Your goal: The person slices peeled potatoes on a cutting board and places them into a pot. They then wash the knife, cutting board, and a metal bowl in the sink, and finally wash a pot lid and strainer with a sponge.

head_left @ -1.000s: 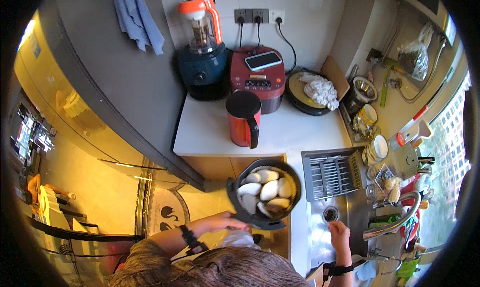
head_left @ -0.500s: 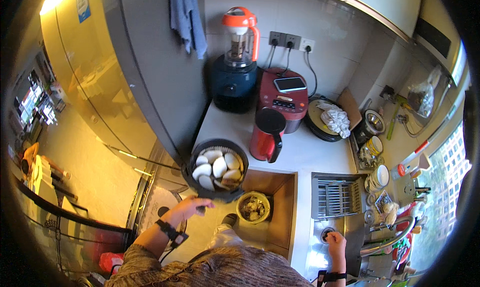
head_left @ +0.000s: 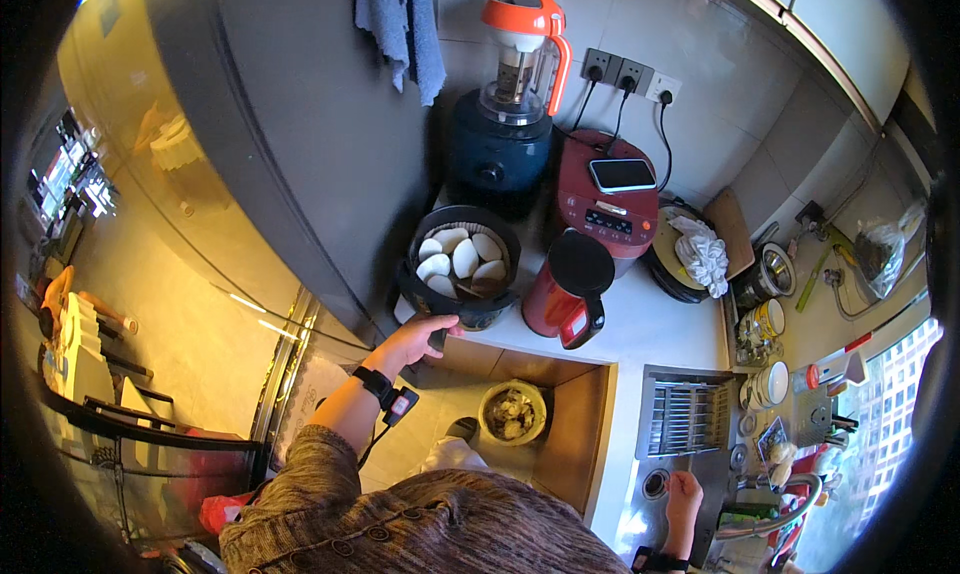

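My left hand (head_left: 425,336) is closed round the handle of a dark round basket (head_left: 414,277), which sits at the left end of the white counter (head_left: 648,329), next to a red kettle (head_left: 560,296). The basket has a pleated liner and holds several white oval pieces (head_left: 465,258), some partly brown. My right hand (head_left: 683,492) is curled closed over the steel sink (head_left: 680,464), beside the drain; whether it holds anything is too small to tell.
Behind stand a blue blender (head_left: 498,149) with orange lid, a maroon cooker (head_left: 608,196) with a phone on top, and stacked pans (head_left: 675,274) with white cloth. A bowl of scraps (head_left: 512,411) sits below the counter. Dishes (head_left: 770,384) crowd the sink's right; a grey fridge (head_left: 260,124) is left.
My left hand has carried the basket leftward and away from me onto the counter, left of the kettle, uncovering the bowl below. My right hand stays closed by the sink. The view has shifted.
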Demonstrator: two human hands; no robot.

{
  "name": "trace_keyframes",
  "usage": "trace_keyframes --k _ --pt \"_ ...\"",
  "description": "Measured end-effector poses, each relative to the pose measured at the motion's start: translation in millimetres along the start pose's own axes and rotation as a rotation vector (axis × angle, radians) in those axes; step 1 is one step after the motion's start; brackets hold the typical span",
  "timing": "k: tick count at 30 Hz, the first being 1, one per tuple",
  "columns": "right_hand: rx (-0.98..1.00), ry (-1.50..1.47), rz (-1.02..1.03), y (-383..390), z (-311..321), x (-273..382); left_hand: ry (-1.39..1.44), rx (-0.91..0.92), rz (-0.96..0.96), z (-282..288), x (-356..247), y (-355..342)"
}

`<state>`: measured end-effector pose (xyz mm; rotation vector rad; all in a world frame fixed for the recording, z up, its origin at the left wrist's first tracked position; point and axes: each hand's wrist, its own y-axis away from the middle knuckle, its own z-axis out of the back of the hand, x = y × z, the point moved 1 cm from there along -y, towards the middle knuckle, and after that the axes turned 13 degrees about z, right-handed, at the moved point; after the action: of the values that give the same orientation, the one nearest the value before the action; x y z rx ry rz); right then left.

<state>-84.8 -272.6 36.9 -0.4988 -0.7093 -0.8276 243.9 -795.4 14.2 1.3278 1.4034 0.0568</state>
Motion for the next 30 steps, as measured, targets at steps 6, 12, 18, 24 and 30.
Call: trace_keyframes --k 6,12,18,24,30 --pt "-0.054 0.073 -0.039 -7 -7 11 0.070 -0.013 -0.015 6 -36 -53" --pt "-0.058 0.063 -0.068 -10 -16 21 0.048 -0.016 -0.025 9 -61 -81" --pt "-0.030 0.066 -0.101 -17 -20 13 -0.019 -0.021 -0.052 8 -83 -104" --pt "-0.028 0.053 -0.071 -33 -27 19 0.033 0.004 -0.037 7 -109 -130" --pt "0.006 0.153 -0.104 -42 -38 28 0.075 -0.061 -0.015 8 -139 -160"
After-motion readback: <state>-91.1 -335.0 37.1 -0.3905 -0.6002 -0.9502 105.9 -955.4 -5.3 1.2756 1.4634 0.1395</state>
